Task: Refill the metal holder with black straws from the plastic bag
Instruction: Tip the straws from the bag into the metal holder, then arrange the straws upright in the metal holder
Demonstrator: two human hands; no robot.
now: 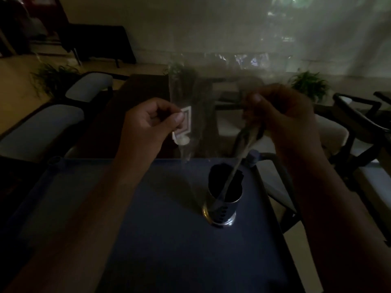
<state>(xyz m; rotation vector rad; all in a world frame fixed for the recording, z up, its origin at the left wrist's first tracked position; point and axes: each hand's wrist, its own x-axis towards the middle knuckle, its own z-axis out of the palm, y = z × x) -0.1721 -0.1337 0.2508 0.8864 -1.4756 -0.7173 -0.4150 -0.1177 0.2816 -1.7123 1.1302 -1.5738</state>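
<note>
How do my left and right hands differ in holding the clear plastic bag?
The left hand pinches a flat edge of the clear plastic bag beside its white label; the right hand bunches the plastic in its grip. From the right hand a twisted strand trails to the shiny metal holder; by the left hand the bag spreads flat. Both hold one bag.

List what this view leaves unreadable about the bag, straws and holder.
Head view:
- plastic bag: clear film and motion blur; whether any straws are left inside cannot be told.
- black straws in the metal holder: dim light hides their count.
- right hand: blurred; which fingers pinch the bag is unclear.
</note>
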